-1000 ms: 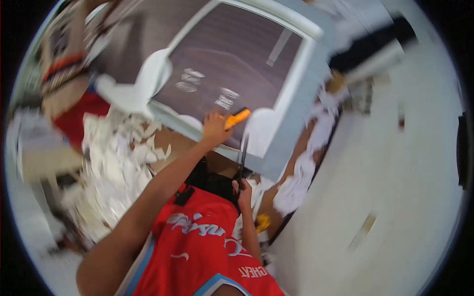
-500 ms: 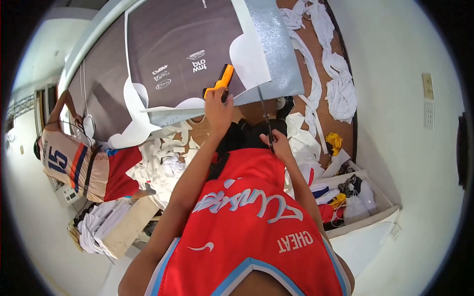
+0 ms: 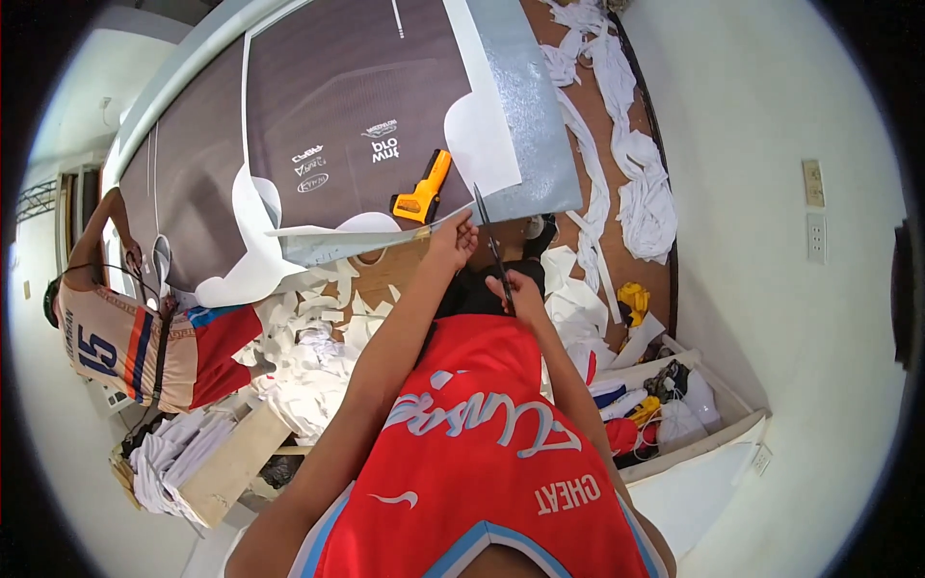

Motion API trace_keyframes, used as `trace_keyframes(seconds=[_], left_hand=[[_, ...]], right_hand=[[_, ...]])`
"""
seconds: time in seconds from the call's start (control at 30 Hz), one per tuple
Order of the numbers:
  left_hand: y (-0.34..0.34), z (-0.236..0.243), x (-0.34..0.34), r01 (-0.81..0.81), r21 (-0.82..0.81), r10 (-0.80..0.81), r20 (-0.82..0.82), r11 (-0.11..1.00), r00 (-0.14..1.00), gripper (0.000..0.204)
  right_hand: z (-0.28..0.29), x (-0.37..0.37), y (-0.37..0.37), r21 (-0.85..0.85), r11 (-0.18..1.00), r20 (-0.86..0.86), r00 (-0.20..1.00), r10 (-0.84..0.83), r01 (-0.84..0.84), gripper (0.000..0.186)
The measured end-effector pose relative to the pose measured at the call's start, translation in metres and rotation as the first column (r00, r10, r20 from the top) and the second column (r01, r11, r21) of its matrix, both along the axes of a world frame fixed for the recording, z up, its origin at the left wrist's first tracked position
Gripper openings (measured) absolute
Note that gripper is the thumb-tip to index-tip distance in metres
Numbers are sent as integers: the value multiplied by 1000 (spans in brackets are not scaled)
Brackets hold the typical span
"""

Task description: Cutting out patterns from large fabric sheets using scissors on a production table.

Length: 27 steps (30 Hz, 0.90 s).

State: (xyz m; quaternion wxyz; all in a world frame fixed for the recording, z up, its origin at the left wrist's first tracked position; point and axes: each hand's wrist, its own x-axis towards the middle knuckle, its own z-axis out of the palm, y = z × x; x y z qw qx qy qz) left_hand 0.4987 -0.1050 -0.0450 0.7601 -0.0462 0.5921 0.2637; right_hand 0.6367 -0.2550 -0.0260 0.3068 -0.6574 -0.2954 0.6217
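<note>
My left hand (image 3: 453, 241) is closed on the near edge of white paper (image 3: 482, 144) that borders a large dark printed sheet (image 3: 318, 87) on a raised table. My right hand (image 3: 513, 291) grips long black scissors (image 3: 494, 241), held upright beside my left hand with their tips at the paper's edge. A yellow gun-shaped handheld tool (image 3: 419, 197) lies on the dark sheet just behind my left hand, untouched.
A co-worker in a beige and red jersey (image 3: 135, 337) works at the table's left end. Below lie heaped white scraps (image 3: 303, 376), long white fabric strips (image 3: 641, 193) and a bin (image 3: 655, 405) of mixed cloth. A white wall (image 3: 771, 241) runs along the right.
My left hand has left the yellow tool and moved right to grasp the paper's edge. The tool now lies by itself. The view has steadied, with the scissors still in my right hand.
</note>
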Motion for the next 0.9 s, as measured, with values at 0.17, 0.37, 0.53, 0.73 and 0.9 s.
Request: trace_keyframes(seconds=[0.17, 0.37, 0.53, 0.73, 0.9], left_hand=[[28, -29, -14, -134, -40, 137, 83, 990, 987, 24], [29, -33, -8, -189, -74, 197, 119, 979, 973, 26], [45, -32, -24, -89, -27, 91, 86, 996, 992, 25], [38, -87, -12, -240, -286, 352, 457, 928, 817, 14], [15, -97, -1, -483, 28, 444, 350, 875, 825, 9]], right_hand=[[24, -9, 13, -120, 992, -154, 987, -49, 30, 45], [1, -21, 24, -149, 988, -118, 992, -48, 30, 44], [-32, -34, 53, -48, 999, 63, 998, 27, -24, 43], [-29, -46, 71, -86, 994, -105, 991, -80, 71, 20], [-45, -44, 61, -30, 993, -41, 992, -119, 117, 35]])
